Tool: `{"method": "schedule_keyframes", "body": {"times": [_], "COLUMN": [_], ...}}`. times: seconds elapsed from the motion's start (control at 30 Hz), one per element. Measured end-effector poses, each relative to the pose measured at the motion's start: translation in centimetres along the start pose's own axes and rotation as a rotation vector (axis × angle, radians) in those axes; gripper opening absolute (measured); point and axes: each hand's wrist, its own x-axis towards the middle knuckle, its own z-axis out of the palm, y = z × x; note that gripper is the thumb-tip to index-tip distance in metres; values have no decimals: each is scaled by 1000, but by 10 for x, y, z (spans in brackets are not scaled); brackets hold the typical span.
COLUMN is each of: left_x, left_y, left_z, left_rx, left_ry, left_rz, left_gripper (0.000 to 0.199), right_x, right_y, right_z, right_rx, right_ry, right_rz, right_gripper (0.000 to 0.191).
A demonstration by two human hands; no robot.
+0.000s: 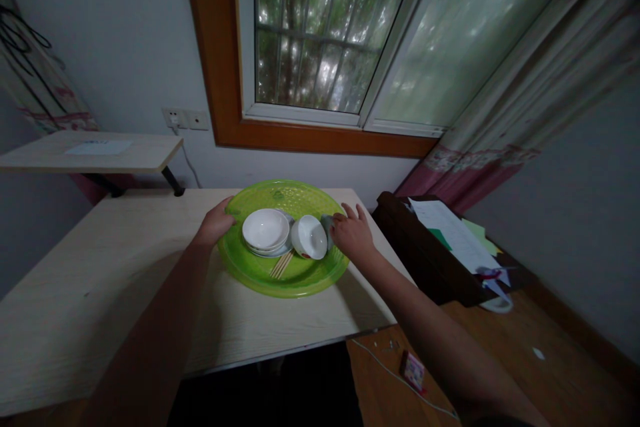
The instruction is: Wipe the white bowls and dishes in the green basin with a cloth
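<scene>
A round green tray [305,280] with a textured surface is at the table's far edge. My left hand [216,221] is closed on its left rim. On the tray sits a stack of white dishes [265,228], with wooden chopsticks [283,265] in front. Beside the stack a white bowl [309,237] lies tilted, its opening facing right and toward me. A small grey-green piece [327,229] stands against the bowl, too dim to name. My right hand [353,233] reaches over the right rim, fingertips on that piece; two other fingers are raised, and the thumb is hidden.
The pale wooden table [150,307] has a raised shelf [45,153] at the left with a paper on it. A window [320,33] is behind. On the right, a dark brown piece of furniture [415,247] holds papers. A cable [380,363] and a small pink box [413,371] lie on the floor.
</scene>
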Motion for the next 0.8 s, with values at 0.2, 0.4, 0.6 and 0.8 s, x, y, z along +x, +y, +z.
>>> {"method": "schedule_keyframes", "body": {"times": [0.2,0.4,0.6,0.8], "left_x": [-1,-1,2,3], "left_y": [3,5,1,-2], "left_z": [0,1,1,3], "left_rx": [-46,-68,-91,-80], "left_ry": [5,-9,-6,-4], "left_rz": [-40,-50,-51,-51], "left_gripper": [87,89,92,88], "right_x": [-1,-1,-4,-3], "right_y": [2,-4,-3,-5], "right_z": [4,-2,2,1], "right_rx": [8,-46,-28,-53], "right_ry": [8,-5,-8,-2], "right_rz": [18,7,22,24], "right_gripper": [39,39,40,41]}}
